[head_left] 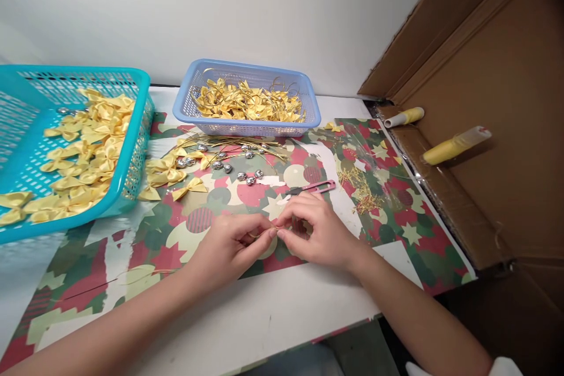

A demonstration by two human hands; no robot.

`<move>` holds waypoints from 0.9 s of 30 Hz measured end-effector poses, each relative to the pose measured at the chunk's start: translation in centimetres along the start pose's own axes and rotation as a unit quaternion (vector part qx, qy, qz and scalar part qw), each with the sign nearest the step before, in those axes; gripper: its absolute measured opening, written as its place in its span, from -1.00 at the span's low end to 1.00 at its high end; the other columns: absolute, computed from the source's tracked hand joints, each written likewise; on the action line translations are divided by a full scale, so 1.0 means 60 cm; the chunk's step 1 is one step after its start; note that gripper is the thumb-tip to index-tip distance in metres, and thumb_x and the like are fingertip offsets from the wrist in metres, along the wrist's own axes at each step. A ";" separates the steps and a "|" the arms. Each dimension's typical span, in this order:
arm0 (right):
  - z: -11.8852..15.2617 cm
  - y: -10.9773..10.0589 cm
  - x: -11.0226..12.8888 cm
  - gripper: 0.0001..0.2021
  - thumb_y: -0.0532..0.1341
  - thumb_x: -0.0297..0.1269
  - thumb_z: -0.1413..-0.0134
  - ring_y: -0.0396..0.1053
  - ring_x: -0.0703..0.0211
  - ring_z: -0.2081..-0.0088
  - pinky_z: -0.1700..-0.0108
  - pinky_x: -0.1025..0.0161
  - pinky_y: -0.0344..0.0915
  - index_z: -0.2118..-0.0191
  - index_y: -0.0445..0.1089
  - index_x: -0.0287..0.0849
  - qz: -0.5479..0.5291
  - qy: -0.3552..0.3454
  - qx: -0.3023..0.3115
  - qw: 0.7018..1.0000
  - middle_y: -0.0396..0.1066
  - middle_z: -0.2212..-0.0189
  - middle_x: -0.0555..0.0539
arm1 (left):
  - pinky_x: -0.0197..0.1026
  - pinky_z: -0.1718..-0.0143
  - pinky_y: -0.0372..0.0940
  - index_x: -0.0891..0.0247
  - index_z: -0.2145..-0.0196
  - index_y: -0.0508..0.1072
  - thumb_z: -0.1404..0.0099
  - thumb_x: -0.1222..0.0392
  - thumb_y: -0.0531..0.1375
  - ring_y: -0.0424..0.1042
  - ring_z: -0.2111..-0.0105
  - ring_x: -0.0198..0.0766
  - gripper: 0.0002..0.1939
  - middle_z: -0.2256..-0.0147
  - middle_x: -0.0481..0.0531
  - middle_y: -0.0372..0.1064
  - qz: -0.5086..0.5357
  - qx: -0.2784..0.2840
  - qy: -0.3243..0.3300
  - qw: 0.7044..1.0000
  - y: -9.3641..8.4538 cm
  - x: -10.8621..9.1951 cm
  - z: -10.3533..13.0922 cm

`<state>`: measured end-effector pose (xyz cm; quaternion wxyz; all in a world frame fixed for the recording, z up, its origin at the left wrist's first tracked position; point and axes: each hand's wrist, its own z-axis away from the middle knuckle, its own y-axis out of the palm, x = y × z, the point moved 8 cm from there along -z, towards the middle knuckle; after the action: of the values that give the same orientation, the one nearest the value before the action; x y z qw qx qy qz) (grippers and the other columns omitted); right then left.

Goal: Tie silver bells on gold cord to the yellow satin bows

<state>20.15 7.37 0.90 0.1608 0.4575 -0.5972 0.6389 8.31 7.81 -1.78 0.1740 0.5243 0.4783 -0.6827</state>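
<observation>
Over the near middle of the table, my left hand [235, 241] and my right hand [321, 232] meet, fingertips pinched together. Between them runs a thin gold cord [254, 236], mostly hidden by the fingers. A thin strand [150, 272] trails out to the left from under my left forearm. Just beyond my right hand lie pink-handled thread snips [321, 186], partly covered by it. Silver jingle bells [250, 180] are scattered farther back. Loose yellow ribbon bows [165, 170] lie to their left, and a bundle of gold cords [240, 140] stretches behind them.
At left stands a teal basket [143, 108] with yellow bows. A periwinkle basket [247, 126] at the back holds bows with gold cords. Gold clippings [363, 191] lie at right. Yellow-wrapped tubes [456, 145] stick out from the cardboard wall [493, 94].
</observation>
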 end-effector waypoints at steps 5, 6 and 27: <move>0.001 -0.003 0.004 -0.90 0.20 -0.44 0.02 0.23 0.26 0.44 0.16 0.15 0.10 0.49 0.34 -0.14 0.005 -0.012 -0.042 0.999 0.34 0.56 0.09 | -0.38 0.66 -0.05 0.28 0.48 0.46 -0.31 0.15 0.11 0.01 0.67 -0.46 -0.74 0.67 -0.13 0.17 -0.003 -0.005 -0.001 1.000 -0.001 -0.003 -0.001; 0.000 -0.005 0.004 -0.90 0.19 -0.44 0.04 0.22 0.26 0.45 0.17 0.16 0.10 0.51 0.32 -0.14 -0.002 -0.012 -0.044 0.999 0.34 0.57 0.09 | -0.38 0.66 -0.05 0.28 0.49 0.46 -0.31 0.15 0.11 0.01 0.67 -0.46 -0.74 0.67 -0.13 0.17 0.000 -0.005 -0.002 1.000 -0.001 -0.003 -0.001; 0.001 -0.016 0.013 -0.90 0.14 -0.44 0.10 0.23 0.23 0.42 0.21 0.14 0.00 0.54 0.25 -0.15 0.083 -0.030 -0.059 0.994 0.35 0.58 0.08 | -0.37 0.66 -0.07 0.28 0.55 0.40 -0.30 0.14 0.09 -0.02 0.66 -0.45 -0.70 0.67 -0.11 0.18 -0.005 0.005 -0.011 1.000 0.001 -0.002 -0.001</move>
<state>20.47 7.27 2.09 0.1160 0.4154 -0.6738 0.6000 8.41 7.82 -1.71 0.1727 0.5152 0.4759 -0.6916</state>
